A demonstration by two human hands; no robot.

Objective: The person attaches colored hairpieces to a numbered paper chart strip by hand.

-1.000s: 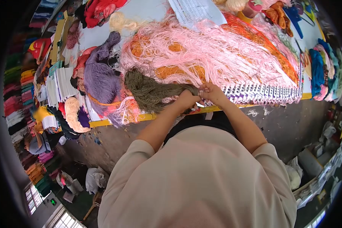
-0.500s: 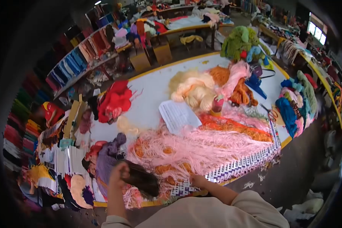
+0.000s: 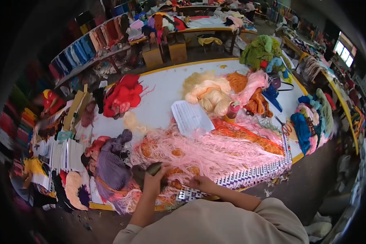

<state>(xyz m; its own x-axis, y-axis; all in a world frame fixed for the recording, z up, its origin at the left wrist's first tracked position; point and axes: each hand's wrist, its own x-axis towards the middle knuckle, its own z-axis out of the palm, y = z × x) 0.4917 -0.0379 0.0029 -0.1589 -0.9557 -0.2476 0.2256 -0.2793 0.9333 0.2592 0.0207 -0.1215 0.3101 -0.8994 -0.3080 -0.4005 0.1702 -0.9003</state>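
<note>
My left hand is closed on a dark brown skein of yarn, just over the lower left part of a tangled pink yarn heap. At the front edge of the white table my right hand has its fingers bent together beside a row of white and purple cards; what they pinch is too small to name. Pink and orange strands run from the cards. Left of the brown skein lies a purple yarn bundle.
A printed sheet, cream yarn, a thread cone and scissors lie farther back. Red yarn is at the back left, stacked cards at the left. A person in red is far left.
My left hand has moved right, closer to my right hand, with the brown skein, which now looks more bunched. My right hand has shifted slightly left and up. The view has shifted a little.
</note>
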